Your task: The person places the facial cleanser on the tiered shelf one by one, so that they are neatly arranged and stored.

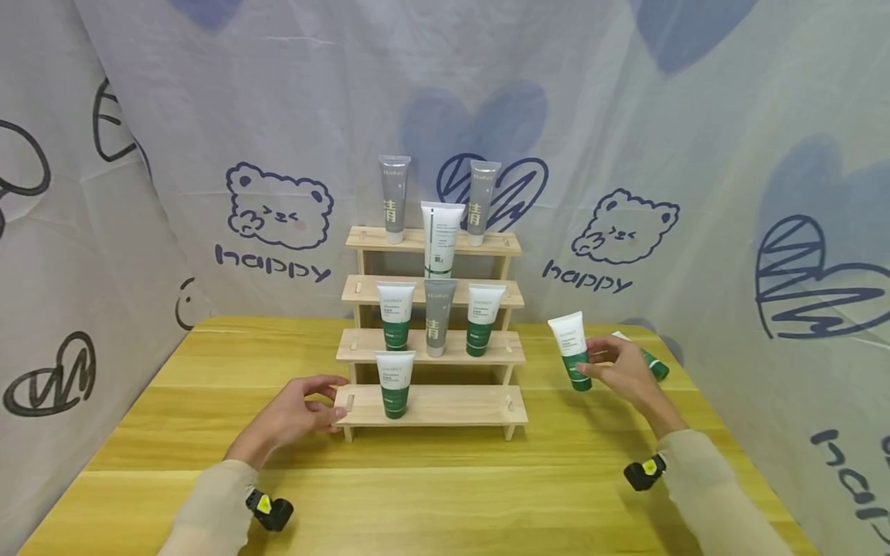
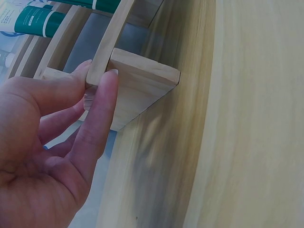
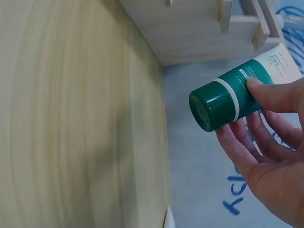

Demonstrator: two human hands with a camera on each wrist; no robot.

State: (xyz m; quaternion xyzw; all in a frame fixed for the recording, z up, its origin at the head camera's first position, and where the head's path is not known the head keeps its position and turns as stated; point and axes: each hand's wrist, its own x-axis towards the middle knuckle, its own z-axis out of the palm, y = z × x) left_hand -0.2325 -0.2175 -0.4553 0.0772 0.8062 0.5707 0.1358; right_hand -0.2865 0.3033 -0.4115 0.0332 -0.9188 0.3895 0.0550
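Note:
My right hand [image 1: 622, 372] pinches a green-and-white squeeze tube [image 1: 572, 351] by its side, cap down, above the table right of the stand. In the right wrist view, thumb and fingers lie on opposite sides of the tube [image 3: 244, 88]. My left hand [image 1: 299, 413] grips the left end of the lowest shelf of a stepped wooden display stand [image 1: 445, 405]; in the left wrist view, thumb and forefinger pinch the board's end [image 2: 102, 61]. On that shelf, towards its left, one green-and-white tube [image 1: 395, 386] stands on its cap.
On the shelf above stand two green-and-white tubes [image 1: 396, 316] with a grey tube [image 1: 439, 318] between them. A taller white tube [image 1: 441, 239] stands higher, and two grey tubes [image 1: 394, 199] on top. Another green-and-white tube [image 1: 655, 364] lies behind my right hand. A printed cloth [image 1: 389, 93] hangs behind.

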